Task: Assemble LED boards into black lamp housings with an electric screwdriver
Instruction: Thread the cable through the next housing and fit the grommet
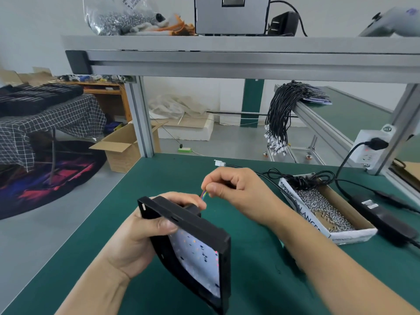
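Black lamp housing [200,226]; white LED board [197,253] with coloured specks; green mat [159,178]; black-and-white checked cloth [56,119].

Both forearms reach in from the lower edge, bare, angled toward each other. The left hand [141,233] is turned palm-inward with its wrist bent, thumb laid across the near rim of the housing [200,226] and the fingers [193,200] curled round behind it, holding it tilted up off the bench. The right hand [236,192] sits higher and further forward, knuckles up, its fingers bunched into a loose fist, thumb and forefinger pinching the wires [203,193] just above the housing's top edge.
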`<state>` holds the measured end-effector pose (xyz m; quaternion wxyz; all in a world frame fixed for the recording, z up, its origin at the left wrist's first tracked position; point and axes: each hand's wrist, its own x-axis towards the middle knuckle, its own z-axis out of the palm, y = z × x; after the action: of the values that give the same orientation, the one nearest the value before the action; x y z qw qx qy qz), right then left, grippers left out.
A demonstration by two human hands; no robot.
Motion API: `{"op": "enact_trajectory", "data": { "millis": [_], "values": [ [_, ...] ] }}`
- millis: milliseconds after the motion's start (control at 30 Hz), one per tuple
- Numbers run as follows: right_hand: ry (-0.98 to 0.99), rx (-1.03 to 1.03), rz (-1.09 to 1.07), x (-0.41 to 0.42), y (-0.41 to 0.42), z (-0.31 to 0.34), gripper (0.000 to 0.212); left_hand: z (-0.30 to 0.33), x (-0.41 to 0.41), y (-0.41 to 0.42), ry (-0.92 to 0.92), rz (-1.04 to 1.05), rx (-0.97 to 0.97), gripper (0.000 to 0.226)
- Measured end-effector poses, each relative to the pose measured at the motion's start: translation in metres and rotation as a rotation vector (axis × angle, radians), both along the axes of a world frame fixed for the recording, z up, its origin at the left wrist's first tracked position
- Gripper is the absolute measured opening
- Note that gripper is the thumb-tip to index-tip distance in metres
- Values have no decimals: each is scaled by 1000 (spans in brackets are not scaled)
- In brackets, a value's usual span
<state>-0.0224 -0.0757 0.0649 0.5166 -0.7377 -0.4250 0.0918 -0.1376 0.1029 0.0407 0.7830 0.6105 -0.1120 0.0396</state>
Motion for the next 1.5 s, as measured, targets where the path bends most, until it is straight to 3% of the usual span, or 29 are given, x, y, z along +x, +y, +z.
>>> {"op": "enact_trajectory", "data": {
  "millis": [100, 233, 367, 567, 733, 1033, 1500],
  "values": [
    [10, -53, -21, 5, 0, 2, 14, -2, 1, -3, 4, 66, -32, 56],
    [-52, -46, -152, 2, 11, -2, 40, -1, -1, -8, 75, -7, -46, 59],
    [-245, -25, -379, -3, 22, -8, 60, 0, -1, -12, 146, 5, -51, 65],
    [-398, 24, -577, -8, 30, -8, 53, 0, 5, -21, 132, 58, -190, 78],
    [-330, 32, -654, -2, 32, -8, 55, 3, 7, -21, 150, 70, -74, 75],
    [-329, -16, -667, -1, 38, -11, 57, 9, 11, -19, 183, -96, -68, 72],
    [-397, -210, -695, 2, 35, -10, 59, 8, 14, -14, 78, -115, -13, 58]
  ]
}}
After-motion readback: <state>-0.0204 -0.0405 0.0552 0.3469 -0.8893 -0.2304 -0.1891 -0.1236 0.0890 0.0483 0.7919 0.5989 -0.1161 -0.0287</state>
